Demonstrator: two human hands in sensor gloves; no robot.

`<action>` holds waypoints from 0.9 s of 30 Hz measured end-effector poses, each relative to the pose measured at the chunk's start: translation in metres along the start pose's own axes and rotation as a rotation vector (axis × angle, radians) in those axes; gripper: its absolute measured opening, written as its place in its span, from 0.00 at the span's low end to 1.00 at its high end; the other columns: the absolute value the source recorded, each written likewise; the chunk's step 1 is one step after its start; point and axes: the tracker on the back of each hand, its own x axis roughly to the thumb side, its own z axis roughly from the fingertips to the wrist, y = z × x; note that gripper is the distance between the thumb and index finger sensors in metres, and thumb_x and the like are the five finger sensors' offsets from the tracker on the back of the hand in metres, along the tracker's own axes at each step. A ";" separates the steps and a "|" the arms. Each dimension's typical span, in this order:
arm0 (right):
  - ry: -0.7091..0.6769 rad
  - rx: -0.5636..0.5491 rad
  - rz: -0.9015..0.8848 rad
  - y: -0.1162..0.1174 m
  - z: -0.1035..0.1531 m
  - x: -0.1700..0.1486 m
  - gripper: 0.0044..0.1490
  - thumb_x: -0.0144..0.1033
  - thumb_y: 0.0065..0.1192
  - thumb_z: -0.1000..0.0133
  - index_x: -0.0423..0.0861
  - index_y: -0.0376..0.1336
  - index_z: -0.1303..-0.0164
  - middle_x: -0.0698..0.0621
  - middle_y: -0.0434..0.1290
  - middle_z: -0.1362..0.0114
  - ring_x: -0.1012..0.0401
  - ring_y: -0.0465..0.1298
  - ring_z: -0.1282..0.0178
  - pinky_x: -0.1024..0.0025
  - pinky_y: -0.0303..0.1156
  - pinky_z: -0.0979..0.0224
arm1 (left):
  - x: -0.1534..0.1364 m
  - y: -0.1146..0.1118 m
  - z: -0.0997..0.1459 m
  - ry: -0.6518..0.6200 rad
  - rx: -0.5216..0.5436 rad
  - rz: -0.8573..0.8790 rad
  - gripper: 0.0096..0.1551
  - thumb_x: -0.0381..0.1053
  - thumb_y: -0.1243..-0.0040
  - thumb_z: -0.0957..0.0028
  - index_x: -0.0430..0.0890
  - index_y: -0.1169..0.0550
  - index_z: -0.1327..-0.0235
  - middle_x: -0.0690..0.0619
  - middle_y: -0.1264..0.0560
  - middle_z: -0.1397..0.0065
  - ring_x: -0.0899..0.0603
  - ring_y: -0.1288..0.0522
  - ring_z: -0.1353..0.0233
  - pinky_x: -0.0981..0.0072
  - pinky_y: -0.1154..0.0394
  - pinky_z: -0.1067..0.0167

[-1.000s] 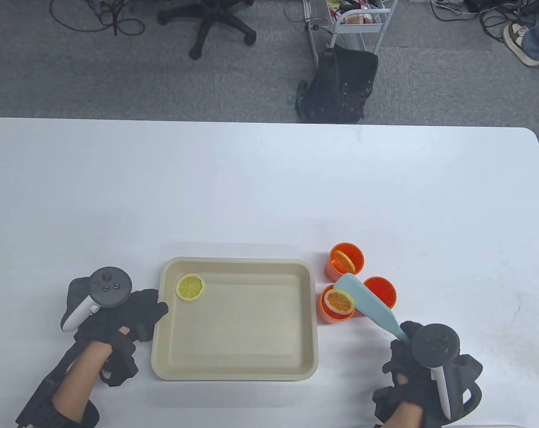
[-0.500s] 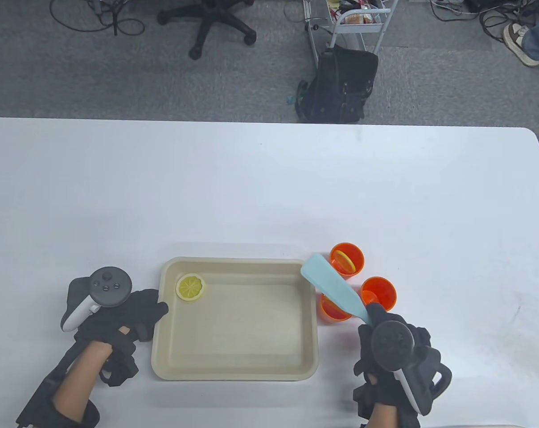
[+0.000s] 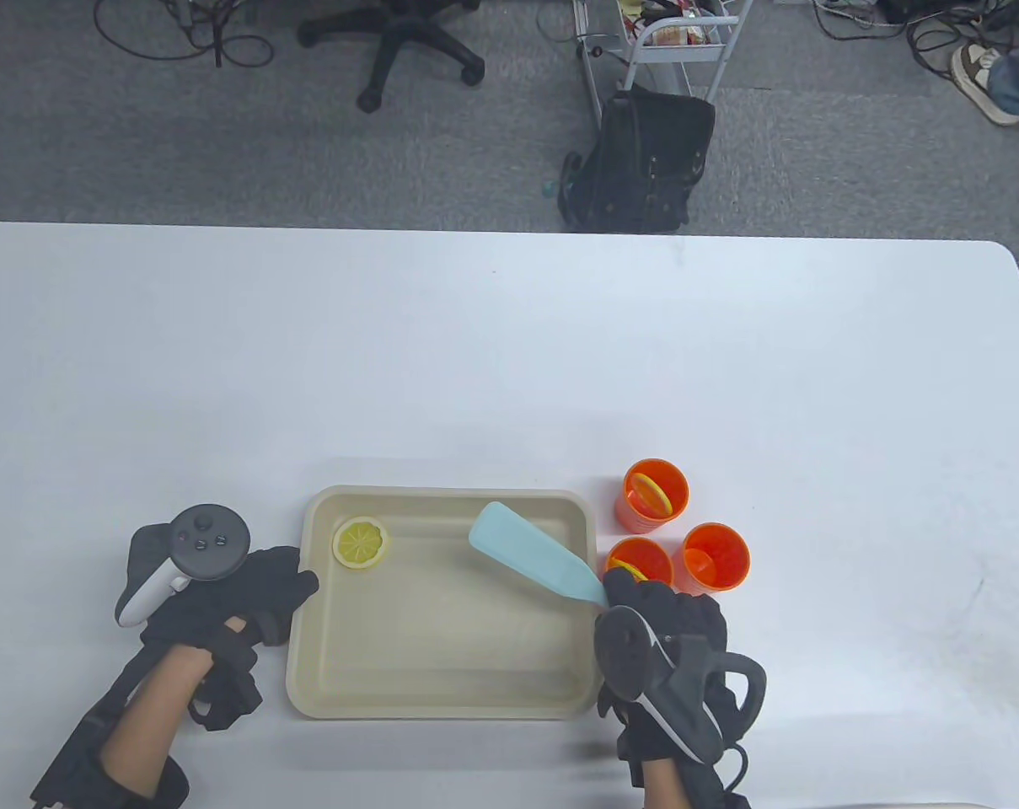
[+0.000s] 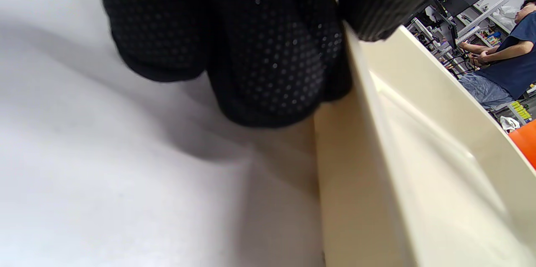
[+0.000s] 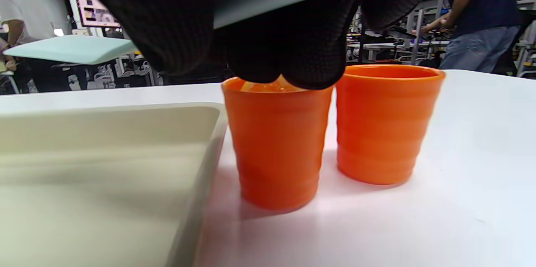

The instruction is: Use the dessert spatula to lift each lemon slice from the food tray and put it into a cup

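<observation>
Spatula (image 3: 530, 558) clamped in right hand (image 3: 665, 653) at its handle, blade bare and raised over the right half of the tray (image 3: 442, 691), pointing toward the upper left of the table view. Left hand (image 3: 222, 611) lies with fingers straight against the tray's left rim, holding nothing; the left wrist view shows its fingertips (image 4: 272, 70) touching the outer wall.

One slice (image 3: 361, 543) remains, flat in the tray's upper-left corner, just beside the rim. Three cups sit at centre right: far cup (image 3: 656, 495) holds a slice on edge, near-left cup (image 3: 640, 566) shows a yellow edge inside though the right hand partly covers it, right cup (image 3: 716, 556) looks empty. We judge that one as the target.

Risks we note:
- The slice sits tight in the corner, so the blade may push it up the wall instead of sliding under.
- A flat slice on a smooth blade could slip off during the carry across the tray.
- The right hand hangs just above the near-left cup in the right wrist view; a low swing could knock that cup or its neighbour, which stand close together.
- If the left hand lifts, the tray may skid under the blade's push.

Writing: no readable brand or label on tray, cups or spatula. The background screen is too blurred to read.
</observation>
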 end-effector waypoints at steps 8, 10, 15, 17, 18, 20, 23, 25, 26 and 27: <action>-0.096 0.029 0.138 0.008 0.002 0.043 0.35 0.44 0.70 0.46 0.52 0.66 0.27 0.48 0.77 0.32 0.54 0.81 0.38 0.43 0.65 0.23 | 0.000 0.000 0.000 0.000 0.000 0.000 0.34 0.59 0.39 0.38 0.38 0.26 0.29 0.54 0.14 0.51 0.50 0.11 0.56 0.52 0.16 0.50; -0.114 0.046 0.178 0.012 0.001 0.053 0.35 0.44 0.70 0.46 0.52 0.66 0.27 0.48 0.77 0.32 0.54 0.81 0.38 0.43 0.65 0.23 | 0.000 0.000 0.000 0.000 0.000 -0.001 0.34 0.59 0.39 0.38 0.38 0.26 0.29 0.54 0.14 0.51 0.50 0.11 0.56 0.52 0.16 0.50; -0.134 0.085 0.233 0.020 -0.002 0.068 0.35 0.45 0.70 0.46 0.52 0.66 0.27 0.49 0.76 0.32 0.54 0.81 0.38 0.43 0.65 0.23 | 0.000 0.000 0.000 -0.001 -0.001 -0.002 0.34 0.59 0.39 0.38 0.38 0.26 0.29 0.54 0.14 0.51 0.50 0.11 0.56 0.52 0.16 0.50; -0.137 0.100 0.253 0.023 -0.003 0.071 0.35 0.45 0.70 0.46 0.52 0.66 0.27 0.48 0.76 0.32 0.54 0.81 0.38 0.43 0.65 0.22 | 0.000 0.000 0.000 -0.001 0.000 -0.005 0.34 0.59 0.39 0.38 0.38 0.26 0.29 0.54 0.14 0.51 0.50 0.11 0.56 0.52 0.16 0.50; -0.135 0.117 0.265 0.025 -0.003 0.073 0.35 0.45 0.70 0.46 0.52 0.66 0.27 0.49 0.76 0.32 0.54 0.81 0.37 0.43 0.65 0.22 | 0.000 0.000 0.000 -0.001 0.000 -0.006 0.34 0.59 0.39 0.38 0.38 0.27 0.29 0.54 0.14 0.51 0.50 0.11 0.56 0.52 0.16 0.50; -0.130 0.136 0.275 0.027 -0.005 0.073 0.35 0.45 0.70 0.47 0.53 0.66 0.27 0.49 0.76 0.32 0.54 0.81 0.37 0.42 0.65 0.22 | 0.000 0.000 0.000 -0.001 -0.001 -0.005 0.34 0.59 0.39 0.38 0.38 0.27 0.29 0.54 0.14 0.51 0.50 0.11 0.56 0.52 0.16 0.50; -0.124 0.150 0.283 0.029 -0.007 0.074 0.35 0.45 0.70 0.46 0.53 0.66 0.27 0.49 0.77 0.32 0.54 0.81 0.37 0.42 0.65 0.22 | 0.001 0.000 0.000 -0.001 -0.001 -0.006 0.34 0.59 0.39 0.38 0.38 0.27 0.28 0.54 0.14 0.51 0.50 0.11 0.56 0.52 0.16 0.50; -0.122 0.156 0.296 0.031 -0.008 0.076 0.35 0.45 0.70 0.46 0.53 0.66 0.27 0.49 0.77 0.32 0.54 0.81 0.37 0.42 0.65 0.22 | 0.001 0.000 0.000 -0.001 -0.001 -0.006 0.34 0.59 0.39 0.38 0.38 0.27 0.28 0.53 0.14 0.50 0.50 0.11 0.56 0.52 0.16 0.50; -0.122 0.162 0.305 0.032 -0.008 0.077 0.35 0.45 0.70 0.46 0.54 0.66 0.27 0.49 0.77 0.32 0.54 0.81 0.37 0.42 0.65 0.22 | 0.001 0.000 0.000 -0.001 -0.002 -0.006 0.34 0.59 0.39 0.38 0.38 0.26 0.29 0.54 0.14 0.51 0.50 0.11 0.56 0.52 0.16 0.50; -0.122 0.170 0.312 0.033 -0.008 0.078 0.35 0.45 0.70 0.46 0.54 0.66 0.27 0.49 0.77 0.32 0.54 0.81 0.37 0.42 0.64 0.22 | 0.000 -0.001 0.000 0.000 -0.002 -0.006 0.34 0.59 0.39 0.38 0.38 0.27 0.29 0.53 0.14 0.51 0.50 0.11 0.56 0.52 0.16 0.50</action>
